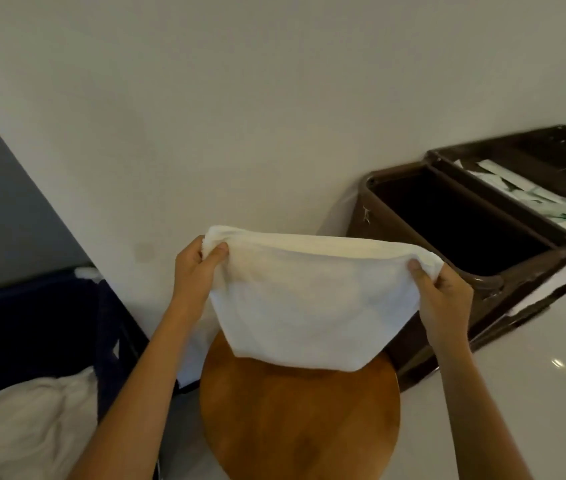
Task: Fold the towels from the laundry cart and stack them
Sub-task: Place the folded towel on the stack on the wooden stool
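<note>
Folding step: holding the towel (309,306) spread above the table (302,427), with left grip (198,268) and right grip (444,296) pinched on its top corners. Next, probably: bring corners together evenly.

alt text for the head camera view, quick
The left hand and right hand pinch a white towel by its top corners above a round wooden table. A blue laundry cart holding white linen stands left, a brown cart right.

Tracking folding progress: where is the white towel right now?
In the head view the white cloth towel hangs mid-frame, its top corners pinched by the left hand and right hand, above the round wooden table, left of the brown plastic cart.
</note>
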A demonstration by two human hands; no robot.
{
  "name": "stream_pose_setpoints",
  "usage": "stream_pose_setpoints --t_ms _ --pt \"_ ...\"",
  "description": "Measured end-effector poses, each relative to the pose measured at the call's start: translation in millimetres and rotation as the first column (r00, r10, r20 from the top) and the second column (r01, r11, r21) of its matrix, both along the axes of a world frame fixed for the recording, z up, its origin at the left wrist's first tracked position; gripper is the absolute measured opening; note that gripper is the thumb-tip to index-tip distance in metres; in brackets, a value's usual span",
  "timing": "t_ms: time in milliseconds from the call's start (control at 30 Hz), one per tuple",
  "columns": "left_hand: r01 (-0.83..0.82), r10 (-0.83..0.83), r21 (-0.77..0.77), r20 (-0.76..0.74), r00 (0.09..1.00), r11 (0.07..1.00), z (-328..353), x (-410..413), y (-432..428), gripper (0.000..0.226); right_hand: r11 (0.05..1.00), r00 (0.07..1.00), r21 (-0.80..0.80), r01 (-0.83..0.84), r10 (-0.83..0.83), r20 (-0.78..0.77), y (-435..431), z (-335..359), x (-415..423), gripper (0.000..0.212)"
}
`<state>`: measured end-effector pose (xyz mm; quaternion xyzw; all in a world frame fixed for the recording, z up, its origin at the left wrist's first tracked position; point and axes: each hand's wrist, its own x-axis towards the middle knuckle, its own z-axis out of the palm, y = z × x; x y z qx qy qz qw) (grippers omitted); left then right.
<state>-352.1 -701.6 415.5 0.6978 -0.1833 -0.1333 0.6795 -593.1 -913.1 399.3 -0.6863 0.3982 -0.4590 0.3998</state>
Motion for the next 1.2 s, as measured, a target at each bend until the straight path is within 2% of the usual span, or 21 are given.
stream_pose_setpoints --t_ms 100,267,433,533,633,733,800,833,933,1200 --pt "-0.031 0.032 0.029 -0.068 0.997 0.999 -28.0 -31.8 16.4 0.018 0.996 0.998 0.084 -0.007 0.012 -0.059 17.7 -28.1 -25.3 0.020" --pt "-0.066 0.083 0.093 -0.193 0.978 0.993 -79.0 -73.2 40.9 0.020 0.980 0.990 0.200 -0.011 0.039 -0.133 40.3 -69.2 -61.9 0.026" --pt "-0.028 0.085 0.210 -0.266 0.960 0.977 -129.8 -88.0 59.8 0.014 0.922 0.952 0.385 -0.045 0.156 -0.264 51.5 -99.9 -79.8 0.019" --pt "-0.014 0.100 0.277 -0.299 0.949 0.961 -153.4 -86.6 62.2 0.012 0.877 0.926 0.470 0.104 0.088 -0.368 46.2 -127.5 -71.6 0.026" --pt "0.013 0.100 0.325 -0.327 0.940 0.946 -173.1 -80.1 56.3 0.010 0.774 0.851 0.580 0.256 0.103 -0.514 35.3 -149.1 -58.7 0.040" --pt "0.019 0.118 0.383 -0.331 0.936 0.924 -191.7 -66.8 44.9 0.014 0.821 0.887 0.554 0.137 0.148 -0.438 26.8 -171.6 -54.1 0.037" --pt "0.036 0.130 0.434 -0.348 0.928 0.900 -206.9 -55.0 35.9 0.005 0.840 0.878 0.532 0.105 0.172 -0.446 21.8 -177.4 -47.3 0.030" --pt "0.047 0.131 0.460 -0.347 0.929 0.887 -212.9 -48.9 30.7 0.010 0.849 0.874 0.521 0.082 0.190 -0.447 17.4 -180.0 -39.2 0.026" --pt "0.089 0.120 0.533 -0.345 0.931 0.841 -230.5 -29.2 14.2 0.018 0.861 0.842 0.504 0.068 0.222 -0.492 2.4 -186.2 -15.7 0.023" --pt "0.195 0.002 0.714 -0.265 0.964 0.672 -267.8 21.2 -25.3 0.010 0.878 0.740 0.471 0.090 0.257 -0.621 -43.0 -217.0 35.4 0.021"
